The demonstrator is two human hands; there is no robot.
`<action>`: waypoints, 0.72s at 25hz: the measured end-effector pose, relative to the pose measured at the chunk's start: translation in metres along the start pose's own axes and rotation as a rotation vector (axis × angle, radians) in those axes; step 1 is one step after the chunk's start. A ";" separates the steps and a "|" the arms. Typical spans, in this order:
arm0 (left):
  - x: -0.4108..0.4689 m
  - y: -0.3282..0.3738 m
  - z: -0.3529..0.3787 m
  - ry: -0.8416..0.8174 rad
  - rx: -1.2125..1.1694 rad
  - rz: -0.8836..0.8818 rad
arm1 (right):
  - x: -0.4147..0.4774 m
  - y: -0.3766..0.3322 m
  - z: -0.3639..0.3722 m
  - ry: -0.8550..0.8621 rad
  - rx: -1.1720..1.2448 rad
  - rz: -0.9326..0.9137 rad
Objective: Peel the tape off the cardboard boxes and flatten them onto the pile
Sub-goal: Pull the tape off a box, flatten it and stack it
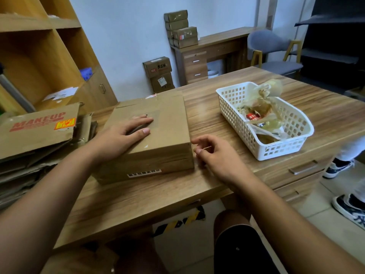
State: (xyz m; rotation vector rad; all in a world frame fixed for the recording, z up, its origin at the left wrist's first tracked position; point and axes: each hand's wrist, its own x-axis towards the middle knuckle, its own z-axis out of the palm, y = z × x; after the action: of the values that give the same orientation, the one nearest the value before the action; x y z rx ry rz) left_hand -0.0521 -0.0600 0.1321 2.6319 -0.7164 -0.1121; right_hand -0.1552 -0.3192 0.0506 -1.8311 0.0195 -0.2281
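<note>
Head view: the left hand [122,133] lies flat with straight fingers on top of the one cardboard box [158,139] on the desk [150,202], pressing rather than gripping. The right hand [215,153] sits at the box's near right corner with fingers curled, thumb and forefinger close together; whether they pinch anything cannot be told. A clear patch of tape [158,112] shows on the box's top, just beyond the left fingertips. Left of the box and close beside it lies the one pile of flattened cardboard [29,155], its top sheet printed MAKEUP. To the right, apart from the box, stands one white basket [276,151] holding crumpled tape scraps [262,107]. Two more boxes [159,74] are stacked against the far wall, and at least four [182,30] are on the far desk.
</note>
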 end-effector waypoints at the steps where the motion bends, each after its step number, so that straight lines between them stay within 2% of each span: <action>1: 0.001 0.000 0.000 0.006 -0.002 0.006 | 0.000 0.001 -0.001 0.005 -0.012 0.004; 8: 0.000 0.002 0.001 0.030 -0.008 0.017 | 0.000 0.010 0.010 0.047 -0.071 -0.027; 18: 0.000 0.005 0.002 0.036 -0.025 0.018 | 0.010 0.013 0.007 0.093 0.003 -0.009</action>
State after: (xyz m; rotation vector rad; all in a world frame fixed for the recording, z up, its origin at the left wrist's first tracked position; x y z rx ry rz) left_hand -0.0552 -0.0647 0.1327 2.5966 -0.7213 -0.0686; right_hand -0.1430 -0.3174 0.0382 -1.8164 0.0763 -0.3196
